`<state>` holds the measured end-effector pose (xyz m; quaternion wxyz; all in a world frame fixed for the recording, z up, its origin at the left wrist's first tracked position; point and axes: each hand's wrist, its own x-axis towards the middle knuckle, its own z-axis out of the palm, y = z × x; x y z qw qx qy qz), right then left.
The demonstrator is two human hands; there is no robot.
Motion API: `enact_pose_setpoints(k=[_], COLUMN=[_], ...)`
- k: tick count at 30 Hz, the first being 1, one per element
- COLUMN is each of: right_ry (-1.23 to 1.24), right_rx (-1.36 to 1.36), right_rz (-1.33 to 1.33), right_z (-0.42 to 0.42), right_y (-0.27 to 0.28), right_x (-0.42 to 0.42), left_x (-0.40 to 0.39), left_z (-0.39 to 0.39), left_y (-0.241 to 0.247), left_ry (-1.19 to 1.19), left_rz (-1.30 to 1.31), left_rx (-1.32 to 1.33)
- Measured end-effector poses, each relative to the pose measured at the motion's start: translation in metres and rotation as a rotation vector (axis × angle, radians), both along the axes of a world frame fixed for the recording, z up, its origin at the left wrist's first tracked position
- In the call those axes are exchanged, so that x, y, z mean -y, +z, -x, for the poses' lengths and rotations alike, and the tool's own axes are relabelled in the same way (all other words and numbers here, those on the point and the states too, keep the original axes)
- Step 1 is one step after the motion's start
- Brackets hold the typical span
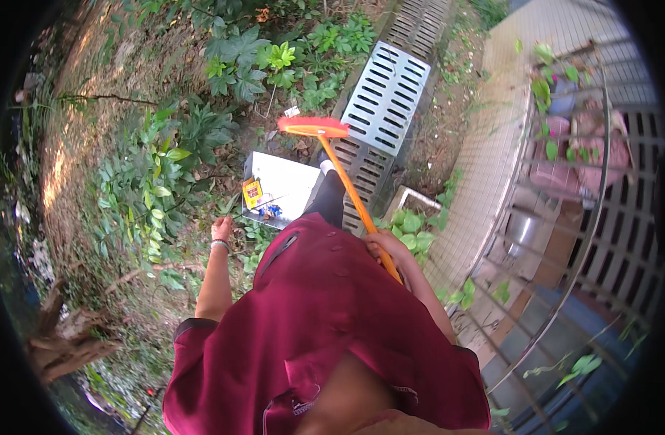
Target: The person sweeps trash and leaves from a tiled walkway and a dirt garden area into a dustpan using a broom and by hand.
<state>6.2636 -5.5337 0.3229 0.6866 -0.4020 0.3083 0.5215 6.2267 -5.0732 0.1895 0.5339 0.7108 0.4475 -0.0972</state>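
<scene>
My right hand (pixel 388 249) grips the orange handle (pixel 351 187) of a broom in front of my body. The broom's head (pixel 313 128), with red-orange bristles, is at the far end, beside the drain cover. My left hand (pixel 222 228), with bands on its wrist, is closed on a thin dark rod (pixel 260 205) that reaches over a white dustpan (pixel 291 171). Inside the dustpan lie a yellow packet (pixel 252 193) bearing writing and a small heap of blue and brown litter (pixel 269 210). My foot is partly hidden behind the dustpan and broom handle.
A drain channel with slotted grates (pixel 359 185) and a lighter cover (pixel 388 98) runs ahead. Leafy plants (pixel 158 190) grow on the left. At right stand a tiled wall (pixel 474 179) and metal bars (pixel 582 261). A planter (pixel 414 198) stands near my right hand.
</scene>
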Motion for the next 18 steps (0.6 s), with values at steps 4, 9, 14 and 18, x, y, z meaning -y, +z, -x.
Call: enact_pose_setpoints(k=[4,9,14,18], right_ry=[0.179,0.386,1.000,1.056], right_rx=[-0.062,-0.054,0.434,0.951], right_rz=[-0.023,-0.056,0.570,0.722], right_z=[-0.086,-0.163,-0.228,-0.258], right_y=[-0.002,-0.026,-0.094,-0.162], right_x=[-0.013,-0.034,-0.050,-0.038], left_x=[0.017,0.003,0.013,0.036], left_z=[-0.034,-0.051,-0.082,-0.126], left_y=[-0.017,-0.048,-0.061,-0.075], left_ry=[0.046,-0.162,-0.191,-0.255], left_rz=[0.024,-0.081,-0.065,-0.236], left_rx=[-0.027,-0.192,-0.159,-0.195])
